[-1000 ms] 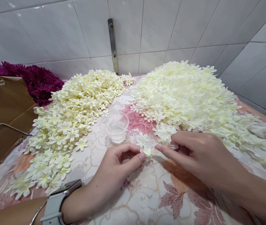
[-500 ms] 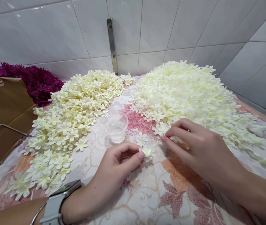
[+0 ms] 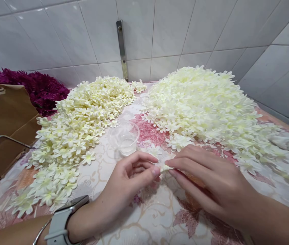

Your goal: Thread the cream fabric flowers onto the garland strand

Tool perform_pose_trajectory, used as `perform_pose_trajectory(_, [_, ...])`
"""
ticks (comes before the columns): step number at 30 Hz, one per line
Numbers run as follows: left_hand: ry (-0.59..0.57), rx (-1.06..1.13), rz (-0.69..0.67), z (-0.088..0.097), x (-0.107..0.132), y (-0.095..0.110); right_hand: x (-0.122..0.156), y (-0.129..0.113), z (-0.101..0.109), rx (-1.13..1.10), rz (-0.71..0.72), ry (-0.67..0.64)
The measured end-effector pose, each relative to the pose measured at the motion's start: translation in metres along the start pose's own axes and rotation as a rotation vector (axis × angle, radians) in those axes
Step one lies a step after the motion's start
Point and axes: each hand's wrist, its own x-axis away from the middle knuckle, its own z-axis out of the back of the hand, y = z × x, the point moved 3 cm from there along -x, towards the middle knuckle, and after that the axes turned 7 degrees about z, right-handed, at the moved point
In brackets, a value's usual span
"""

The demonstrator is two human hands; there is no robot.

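Between my two hands, just above the tablecloth, is a small white artificial flower (image 3: 165, 167) with a pale yellow tint. My left hand (image 3: 134, 180) pinches its near side between thumb and index finger; a watch and a thin bangle are on that wrist. From the other side, the fingertips of my right hand (image 3: 208, 180) close on its petals. Much of the flower is covered by fingers. Another loose white flower (image 3: 154, 149) lies flat right behind my fingertips. A clear plastic cup (image 3: 126, 139) stands beyond my left hand.
A pile of cream flowers (image 3: 83, 119) spreads at the left, and a larger pile of white flowers (image 3: 198, 98) at the right. Purple flowers (image 3: 37, 88) and a cardboard box (image 3: 6, 126) occupy the far left. A tiled wall (image 3: 170, 30) with a metal bracket (image 3: 122, 49) closes the back.
My right hand has come left and forward from the white pile's edge to the flower in my left hand, and its fingers now grip it. My left hand has hardly moved.
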Motion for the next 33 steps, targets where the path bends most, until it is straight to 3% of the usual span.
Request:
perform_pose_trajectory(7, [0.118, -0.162, -0.117, 0.003, 0.001, 0.001, -0.001, 0.006, -0.003, -0.342, -0.442, -0.087])
perform_pose_trajectory(10, [0.068, -0.244, -0.163, 0.001, 0.002, 0.002, 0.001, 0.008, -0.007, -0.553, -0.595, -0.067])
perform_pose_trajectory(13, [-0.065, -0.246, -0.136, -0.003, 0.003, -0.001, 0.002, 0.006, -0.010, -0.702, -0.660, -0.072])
perform_pose_trajectory(16, [-0.126, -0.159, -0.094, -0.005, 0.004, -0.003, 0.001, 0.003, -0.012, -0.786, -0.655, -0.105])
perform_pose_trajectory(22, [-0.079, -0.028, 0.041, -0.004, 0.003, -0.005, 0.002, 0.008, -0.012, -0.996, -0.737, -0.097])
perform_pose_trajectory(25, [-0.008, 0.042, 0.072, -0.002, -0.001, -0.004, 0.002, 0.019, -0.007, -0.856, -0.787, -0.059])
perform_pose_trajectory(27, [0.031, 0.032, 0.072, -0.001, -0.003, -0.002, 0.002, 0.026, 0.000, -0.587, -0.757, -0.049])
perform_pose_trajectory(30, [0.061, 0.000, 0.085, 0.000, -0.005, -0.001, 0.000, 0.029, 0.010, -0.082, -0.572, 0.014])
perform_pose_trajectory(33, [0.061, -0.065, 0.078, 0.000, -0.004, -0.001, -0.001, 0.018, 0.007, 0.064, -0.317, 0.032])
